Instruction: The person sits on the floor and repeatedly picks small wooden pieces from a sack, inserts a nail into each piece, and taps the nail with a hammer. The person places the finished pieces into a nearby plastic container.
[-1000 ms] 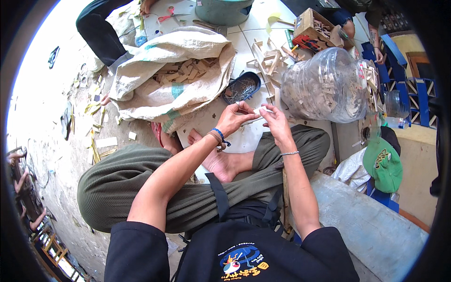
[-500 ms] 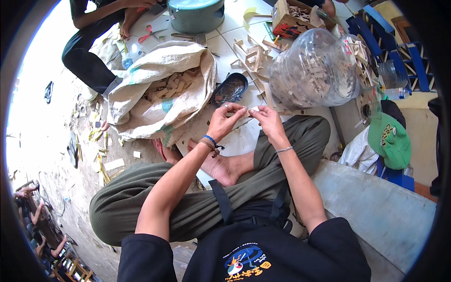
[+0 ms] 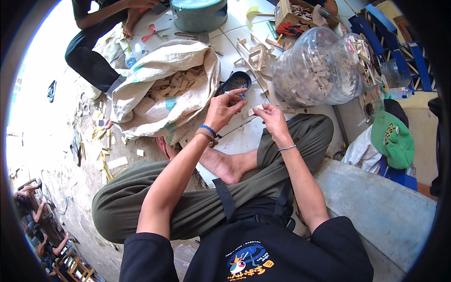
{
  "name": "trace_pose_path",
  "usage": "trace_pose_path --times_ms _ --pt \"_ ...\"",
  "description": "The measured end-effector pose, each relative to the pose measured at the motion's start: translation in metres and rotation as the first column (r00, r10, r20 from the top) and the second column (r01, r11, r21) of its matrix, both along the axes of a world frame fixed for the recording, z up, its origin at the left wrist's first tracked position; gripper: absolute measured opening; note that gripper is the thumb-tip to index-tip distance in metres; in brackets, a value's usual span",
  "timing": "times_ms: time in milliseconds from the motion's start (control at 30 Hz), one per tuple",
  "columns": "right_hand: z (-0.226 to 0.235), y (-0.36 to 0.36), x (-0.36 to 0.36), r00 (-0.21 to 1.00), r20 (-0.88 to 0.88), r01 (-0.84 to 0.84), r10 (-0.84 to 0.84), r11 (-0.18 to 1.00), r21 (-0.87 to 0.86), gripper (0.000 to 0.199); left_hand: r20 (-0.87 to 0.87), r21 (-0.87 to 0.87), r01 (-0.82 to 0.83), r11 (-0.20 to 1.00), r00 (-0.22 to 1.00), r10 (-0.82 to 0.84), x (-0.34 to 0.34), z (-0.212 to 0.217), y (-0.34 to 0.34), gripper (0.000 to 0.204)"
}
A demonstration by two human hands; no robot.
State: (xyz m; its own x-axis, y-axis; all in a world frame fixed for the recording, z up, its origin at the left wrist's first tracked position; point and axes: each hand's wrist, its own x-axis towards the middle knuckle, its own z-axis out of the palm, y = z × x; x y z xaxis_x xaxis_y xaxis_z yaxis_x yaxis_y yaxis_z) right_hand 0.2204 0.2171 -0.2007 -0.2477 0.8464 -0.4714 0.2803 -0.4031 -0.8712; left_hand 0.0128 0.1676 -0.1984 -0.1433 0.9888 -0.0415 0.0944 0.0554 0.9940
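The right hand [image 3: 272, 117] pinches a small wooden piece [image 3: 256, 110]; the left hand [image 3: 225, 107] hovers beside it, fingers loosely curled, empty. The piece looks light and stiff, best gripped by its edges.

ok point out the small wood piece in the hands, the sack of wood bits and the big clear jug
small wood piece [image 3: 256, 111], head view, on its pale middle between the fingertips
sack [image 3: 155, 61], head view, on its folded upper rim
clear jug [image 3: 319, 70], head view, on its side wall
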Motion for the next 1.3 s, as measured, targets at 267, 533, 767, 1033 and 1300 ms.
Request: trace_pose_path --times_ms 267,533,767,1033,1300 --pt "0.0 0.0 0.001 1.0 0.009 0.0 0.0 1.0 -0.004 0.03 -0.007 -0.078 0.09 0.993 0.996 -0.091 0.003 -0.01 -0.004 0.02" --pt "0.0 -0.001 0.002 1.0 -0.008 -0.028 0.028 1.0 -0.01 0.028 -0.008 -0.063 0.087 0.994 0.996 -0.088 0.007 -0.018 -0.005 0.02" --pt "-0.003 0.0 0.002 0.999 0.015 -0.031 0.031 0.999 -0.007 0.029 -0.116 -0.032 0.092 0.995 0.989 -0.096 0.008 -0.014 -0.005 0.017" --pt "0.0 0.0 0.001 0.999 -0.011 -0.03 0.03 1.0 -0.006 0.029 -0.136 -0.014 0.086 0.996 0.987 -0.087 0.008 -0.019 -0.006 0.016" --pt "0.004 0.0 0.0 1.0 -0.016 -0.002 0.002 1.0 -0.013 0.028 -0.126 -0.044 0.093 0.995 0.987 -0.098 0.008 -0.021 -0.005 0.015"
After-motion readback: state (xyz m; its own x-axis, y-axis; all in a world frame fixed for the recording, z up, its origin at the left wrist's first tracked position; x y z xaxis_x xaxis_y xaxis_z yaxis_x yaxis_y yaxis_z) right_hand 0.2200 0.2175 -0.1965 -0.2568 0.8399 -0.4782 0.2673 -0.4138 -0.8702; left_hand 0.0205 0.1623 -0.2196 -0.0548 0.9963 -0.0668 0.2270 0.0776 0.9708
